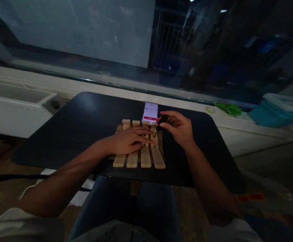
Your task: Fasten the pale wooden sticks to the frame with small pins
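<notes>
Several pale wooden slats [145,158] lie side by side across a rough brown board [160,144] on the dark table. My left hand [126,139] rests flat over them, its fingers stretched toward the rightmost slat [157,158]. Held between the thumb and fingers of my right hand [180,127] is a screwdriver [163,119] with a black handle. Its shaft slants down to the upper part of that rightmost slat, near my left fingertips. Small dark holes show in the slats; whether the tip sits on a screw, I cannot tell.
A phone [150,109] with a lit timer screen lies behind the slats on the black table [85,114]. On the windowsill are a green cloth [228,108], a tape roll [210,109] and a blue container [264,112]. At left stands a white radiator [15,107].
</notes>
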`<state>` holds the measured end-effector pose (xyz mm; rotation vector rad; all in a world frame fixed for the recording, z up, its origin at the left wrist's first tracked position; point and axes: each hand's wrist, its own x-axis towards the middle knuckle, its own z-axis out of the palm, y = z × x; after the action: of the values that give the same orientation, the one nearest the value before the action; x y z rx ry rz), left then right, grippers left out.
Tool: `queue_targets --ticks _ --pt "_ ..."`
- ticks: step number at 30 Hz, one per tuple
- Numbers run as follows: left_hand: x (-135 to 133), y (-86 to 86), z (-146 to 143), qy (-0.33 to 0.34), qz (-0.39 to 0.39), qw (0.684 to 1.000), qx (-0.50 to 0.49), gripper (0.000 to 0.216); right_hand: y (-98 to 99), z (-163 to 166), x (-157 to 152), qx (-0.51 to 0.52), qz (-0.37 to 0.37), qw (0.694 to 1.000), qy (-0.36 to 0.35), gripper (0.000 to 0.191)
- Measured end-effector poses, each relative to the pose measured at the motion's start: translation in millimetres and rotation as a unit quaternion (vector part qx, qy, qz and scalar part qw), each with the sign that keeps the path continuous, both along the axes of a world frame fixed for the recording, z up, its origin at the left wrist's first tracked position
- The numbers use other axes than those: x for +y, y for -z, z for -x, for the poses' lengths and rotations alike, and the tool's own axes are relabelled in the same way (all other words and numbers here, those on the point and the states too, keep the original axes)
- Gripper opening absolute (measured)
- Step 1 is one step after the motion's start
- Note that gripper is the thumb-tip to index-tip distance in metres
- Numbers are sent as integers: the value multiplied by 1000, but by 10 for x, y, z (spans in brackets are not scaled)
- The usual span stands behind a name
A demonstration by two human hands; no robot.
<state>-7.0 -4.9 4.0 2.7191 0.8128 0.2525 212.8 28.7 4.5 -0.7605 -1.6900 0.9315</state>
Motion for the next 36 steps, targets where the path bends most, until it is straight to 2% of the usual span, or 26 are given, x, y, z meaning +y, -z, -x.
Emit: queue_targets --ticks 9,16,19,26,30,33,36 --pt "8 18 4 0 2 1000 -12 48 94 64 -9 -32 -85 989 118 28" --pt "5 6 -8 4 0 1000 -6 48 116 104 -17 -18 -114 981 153 28" --pt "2 6 -2 7 -7 1000 -12 48 138 100 -9 -28 -117 984 133 30" --pt "-10 -8 -4 -2 5 1000 -17 49 82 7 -8 -89 -136 986 27 27" --pt "-5 4 0 1 6 1000 -16 47 16 -86 -11 -90 -82 991 -57 36" --pt "-3 5 2 2 6 1000 -14 47 -10 -123 2 -68 -29 995 -61 35" --pt "-7 -5 1 2 2 1000 -12 47 -13 -110 10 -50 -7 998 -38 32"
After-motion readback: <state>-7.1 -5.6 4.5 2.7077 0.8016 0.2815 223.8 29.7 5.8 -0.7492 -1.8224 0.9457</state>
